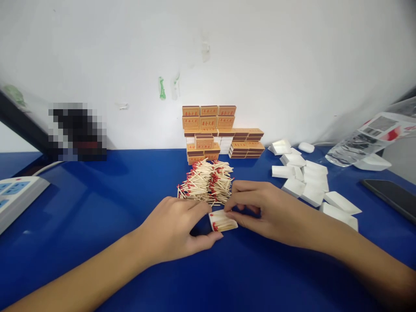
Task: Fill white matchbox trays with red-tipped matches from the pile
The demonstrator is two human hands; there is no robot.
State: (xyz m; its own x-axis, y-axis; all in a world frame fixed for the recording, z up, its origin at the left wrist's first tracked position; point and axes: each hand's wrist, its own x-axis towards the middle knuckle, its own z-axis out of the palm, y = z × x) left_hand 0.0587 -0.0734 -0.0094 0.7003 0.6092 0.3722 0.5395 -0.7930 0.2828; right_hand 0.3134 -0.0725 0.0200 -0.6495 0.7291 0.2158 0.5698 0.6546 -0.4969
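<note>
Head view: small white tray part full

Steadying it at its left end between thumb and finger of the left hand, on the blue desk, just in front of a heap of loose matches. Pinching narrowly at its far right with the right hand; impossible to tell on what. Seemingly partway: inside, a few matches beside bare space; further white trays to the right. Behind, stacked matchboxes, contents hidden. At left, a dark object, pixelated beyond recognition.

The tabletop is passable left of the match pile; matchboxes block behind.
</note>
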